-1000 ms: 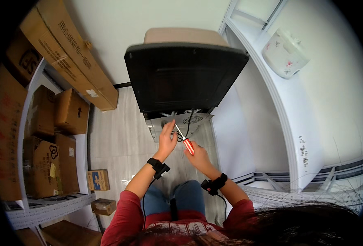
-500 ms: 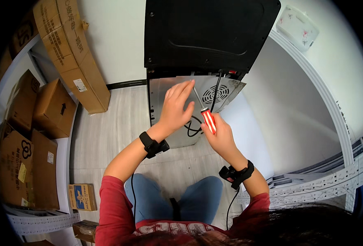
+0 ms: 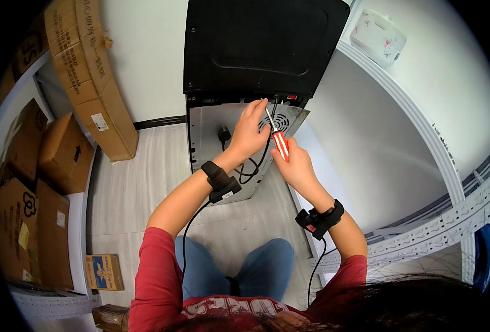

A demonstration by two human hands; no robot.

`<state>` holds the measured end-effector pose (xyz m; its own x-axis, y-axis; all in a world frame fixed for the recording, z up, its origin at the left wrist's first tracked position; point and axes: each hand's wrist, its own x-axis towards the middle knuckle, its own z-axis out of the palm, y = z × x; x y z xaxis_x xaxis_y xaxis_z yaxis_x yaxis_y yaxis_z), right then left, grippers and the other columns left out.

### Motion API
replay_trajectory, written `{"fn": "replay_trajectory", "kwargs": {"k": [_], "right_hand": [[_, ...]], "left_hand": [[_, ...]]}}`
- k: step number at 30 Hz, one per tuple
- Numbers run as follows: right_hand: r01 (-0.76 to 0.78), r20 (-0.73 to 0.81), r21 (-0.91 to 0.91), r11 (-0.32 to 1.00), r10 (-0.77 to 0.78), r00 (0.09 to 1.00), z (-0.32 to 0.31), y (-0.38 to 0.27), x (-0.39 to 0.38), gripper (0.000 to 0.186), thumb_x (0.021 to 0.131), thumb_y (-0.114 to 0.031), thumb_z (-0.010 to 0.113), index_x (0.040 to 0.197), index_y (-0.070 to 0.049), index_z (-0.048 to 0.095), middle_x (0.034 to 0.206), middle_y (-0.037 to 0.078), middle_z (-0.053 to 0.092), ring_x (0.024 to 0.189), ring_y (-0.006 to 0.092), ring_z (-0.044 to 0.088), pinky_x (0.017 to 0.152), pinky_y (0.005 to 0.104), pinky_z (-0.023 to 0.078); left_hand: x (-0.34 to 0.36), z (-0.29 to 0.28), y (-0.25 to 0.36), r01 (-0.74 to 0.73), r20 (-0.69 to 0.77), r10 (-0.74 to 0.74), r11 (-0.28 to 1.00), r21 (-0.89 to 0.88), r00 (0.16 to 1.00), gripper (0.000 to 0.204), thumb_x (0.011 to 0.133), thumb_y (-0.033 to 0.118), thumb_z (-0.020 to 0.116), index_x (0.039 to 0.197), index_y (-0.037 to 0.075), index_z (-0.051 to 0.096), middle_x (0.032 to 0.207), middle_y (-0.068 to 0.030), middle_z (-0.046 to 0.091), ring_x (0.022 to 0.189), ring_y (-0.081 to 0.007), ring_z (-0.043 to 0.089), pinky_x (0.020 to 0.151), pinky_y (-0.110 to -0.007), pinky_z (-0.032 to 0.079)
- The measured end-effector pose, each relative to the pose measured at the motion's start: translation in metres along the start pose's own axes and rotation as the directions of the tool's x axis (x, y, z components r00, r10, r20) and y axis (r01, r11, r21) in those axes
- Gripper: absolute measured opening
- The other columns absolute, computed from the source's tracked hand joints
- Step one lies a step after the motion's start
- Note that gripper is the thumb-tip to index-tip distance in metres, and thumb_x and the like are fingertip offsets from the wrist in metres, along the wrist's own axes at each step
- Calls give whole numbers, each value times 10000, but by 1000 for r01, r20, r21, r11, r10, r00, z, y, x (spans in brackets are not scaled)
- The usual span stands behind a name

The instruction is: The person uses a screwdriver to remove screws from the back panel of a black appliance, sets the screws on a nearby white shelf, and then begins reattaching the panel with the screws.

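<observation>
My right hand (image 3: 296, 166) is closed around the red-and-white handle of a screwdriver (image 3: 281, 145). Its metal shaft points up and slightly left, toward the seam under the black upper panel of a tall appliance (image 3: 200, 124). Beside the shaft, my left hand (image 3: 247, 135) has its fingers stretched out, with the fingertips at the screwdriver's tip and the thumb apart. The fingers partly cover the tip, so what it touches cannot be made out. A black power cord (image 3: 249, 178) with a plug (image 3: 224, 133) hangs in front of the silver back plate, which has a round vent (image 3: 281, 120).
Cardboard boxes (image 3: 65, 152) fill a white shelf at the left, and a tall carton (image 3: 109, 130) leans on the wall. A white shelf frame (image 3: 416, 110) stands at the right. A small box (image 3: 104, 272) lies on the floor (image 3: 140, 177).
The view has shifted, so the appliance appears further left. Both hands and the screwdriver have moved up and right along the appliance, closer to the seam. The plug has come into sight.
</observation>
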<state>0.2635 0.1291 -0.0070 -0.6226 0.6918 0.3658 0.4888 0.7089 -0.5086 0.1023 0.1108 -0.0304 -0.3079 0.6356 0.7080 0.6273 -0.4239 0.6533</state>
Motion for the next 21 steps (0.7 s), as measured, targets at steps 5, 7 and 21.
{"fn": "replay_trajectory", "kwargs": {"k": [5,7,21], "right_hand": [[37,73,-27,999,-35,997,-10,11,17,311,847,-246,583,892,38,463,710,253,595,677,428,590,602,461,460],[23,112,-32,999,-20,993,-13,9,21,310,847,-253,582,891,32,469,731,250,598,696,421,592,616,451,458],[18,115,-58,998,-11,993,-21,10,27,324,842,-267,585,877,37,476,714,255,592,687,426,588,606,454,456]], "left_hand": [[6,9,-6,116,19,-114,982,-148,993,587,777,0,544,1343,33,392,1315,-152,407,977,-209,569,798,-300,471],[6,9,-12,114,11,-114,987,-112,993,594,785,-13,534,1356,35,376,1341,-154,376,881,-172,602,759,-286,482],[8,11,-8,68,-23,-68,997,27,997,574,781,22,562,1334,21,405,1283,-145,430,801,-182,608,724,-290,490]]}}
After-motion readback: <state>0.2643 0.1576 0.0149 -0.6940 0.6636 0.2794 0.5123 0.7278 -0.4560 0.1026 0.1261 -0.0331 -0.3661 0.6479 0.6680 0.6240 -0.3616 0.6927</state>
